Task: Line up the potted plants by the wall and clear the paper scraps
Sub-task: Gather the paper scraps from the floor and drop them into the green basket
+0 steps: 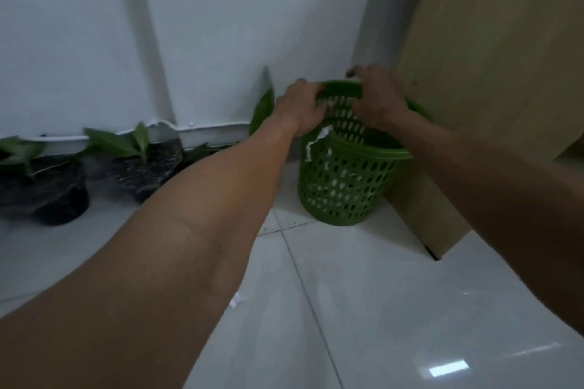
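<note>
- While we reach forward, both hands meet at the green basket (344,180): our left hand (301,110) curls over its raised lid (343,88) on one side, our right hand (377,100) grips the other, a short gap between them.
- Paper scraps show white through the basket's holes, directly below our hands.
- One paper scrap (236,299) lies on the floor tiles (379,309) well behind our hands, under the left forearm (so the left is nearer).
- Potted plants (142,164) sit along the wall (79,40), off to the left of our left hand.
</note>
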